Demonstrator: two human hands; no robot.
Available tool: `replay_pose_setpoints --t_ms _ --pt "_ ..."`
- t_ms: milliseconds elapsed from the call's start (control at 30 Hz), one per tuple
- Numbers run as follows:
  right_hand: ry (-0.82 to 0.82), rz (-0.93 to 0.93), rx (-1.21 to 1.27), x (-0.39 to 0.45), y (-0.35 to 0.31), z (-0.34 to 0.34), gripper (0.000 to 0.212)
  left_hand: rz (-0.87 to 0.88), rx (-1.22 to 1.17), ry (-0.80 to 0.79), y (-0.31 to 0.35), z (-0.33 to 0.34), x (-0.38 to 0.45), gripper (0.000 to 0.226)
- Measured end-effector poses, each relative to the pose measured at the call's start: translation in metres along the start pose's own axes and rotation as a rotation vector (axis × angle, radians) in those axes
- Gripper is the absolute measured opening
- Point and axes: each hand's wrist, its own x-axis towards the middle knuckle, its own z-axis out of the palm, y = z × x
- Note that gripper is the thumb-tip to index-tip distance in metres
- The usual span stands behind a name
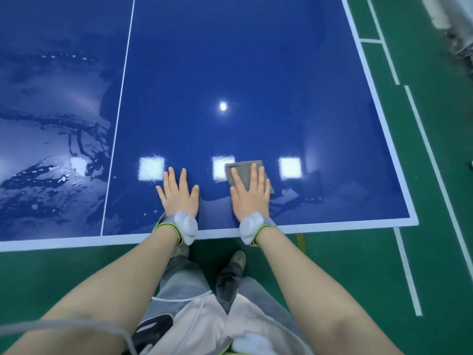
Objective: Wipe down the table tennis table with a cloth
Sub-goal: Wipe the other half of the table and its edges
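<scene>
Both arms are reaching forward from the bottom of the frame, nearly parallel, with the hands lying palm-down on the blue desk [243, 73] near its lower white edge line.

The left hand [179, 194] is resting flat at lower centre, fingers straight and spread, thumb angled out to the right; its grip is released and holding nothing. The right hand [252, 194] is lying just to the right of it, apart from it, fingers straight and close together, pressing down on the cloth [243, 170]. This grip too is released: the fingers are flat on the fabric, not curled round it.

The cloth is grey and folded, lying flat on the desk under the right palm and fingers, with its upper edge and right side showing past the hand. It is sitting in the right half of the desk, right of the thin white centre line [120, 98], and its upper left corner is overlapping a square light reflection.

Each wrist is wearing a band [169, 226] with a white device on it. The left half of the desk, at the left of the frame, is showing wet streaks and droplets. Green floor [358, 265] with white lines is showing below and to the right of the desk, and the person's legs and shoes are standing between the arms.
</scene>
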Motion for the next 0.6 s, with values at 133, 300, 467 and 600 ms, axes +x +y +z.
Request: replay_pose_setpoints --t_ms 133,300,467,600 --pt "-0.013 -0.165 0.0 -0.014 0.0 0.006 0.05 0.018 0.007 -0.003 0.003 0.005 -0.01 0.053" --pt "0.036 -0.092 0.069 -0.015 0.052 0.0 0.057 0.031 0.006 0.012 0.003 0.013 -0.026 0.051" --pt "0.005 0.086 0.081 -0.022 0.09 -0.011 0.077 0.002 0.028 0.03 0.007 0.023 -0.037 0.053" --pt "-0.025 0.042 0.058 -0.036 0.076 -0.006 0.066 -0.072 0.009 0.044 0.023 0.027 -0.039 0.055"
